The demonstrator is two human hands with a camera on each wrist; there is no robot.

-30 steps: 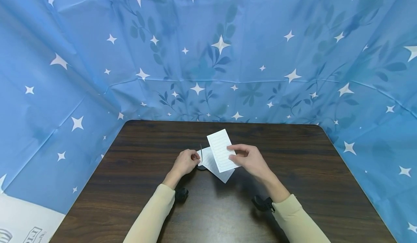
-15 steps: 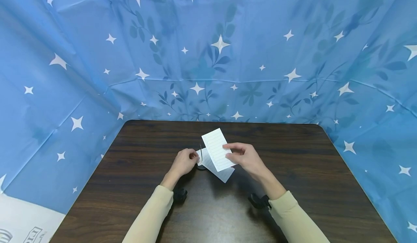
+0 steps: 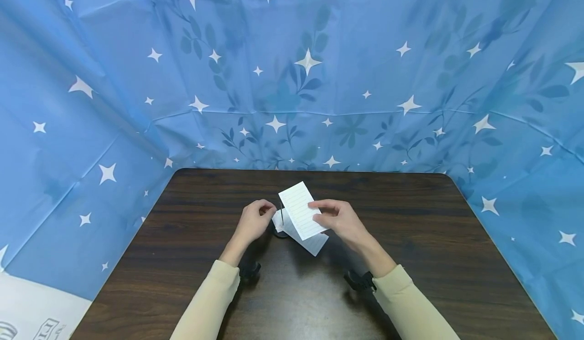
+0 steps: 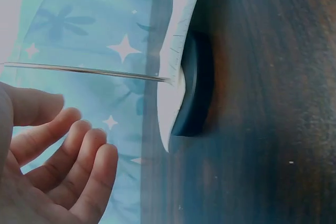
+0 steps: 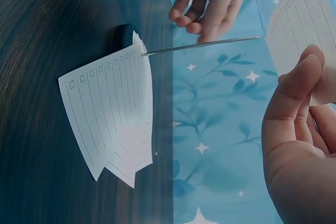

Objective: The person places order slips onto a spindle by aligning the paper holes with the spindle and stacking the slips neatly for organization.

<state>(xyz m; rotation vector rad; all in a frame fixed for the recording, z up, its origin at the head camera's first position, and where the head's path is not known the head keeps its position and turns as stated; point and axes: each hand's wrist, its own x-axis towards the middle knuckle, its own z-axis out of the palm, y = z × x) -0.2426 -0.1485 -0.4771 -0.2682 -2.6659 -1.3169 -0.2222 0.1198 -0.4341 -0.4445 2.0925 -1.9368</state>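
A paper spike has a thin upright metal rod (image 4: 89,71) on a round black base (image 4: 199,87). Several lined paper slips (image 5: 100,103) with small checkboxes are pierced by the rod and lie fanned low on it. My right hand (image 3: 342,219) pinches another such slip (image 3: 298,208) between thumb and fingers, tilted above the pierced ones. In the right wrist view the rod's tip is right at that slip's edge. My left hand (image 3: 255,219), fingers loosely curled and holding nothing, hovers just left of the rod.
The dark wood-grain table (image 3: 191,259) lies under both arms. Behind it hangs a blue curtain (image 3: 292,97) with white stars and leaves. A white printed surface (image 3: 36,309) shows at the lower left.
My right hand has carried its slip leftward toward the rod. My left hand has come off the pierced slips, rising slightly and moving left.
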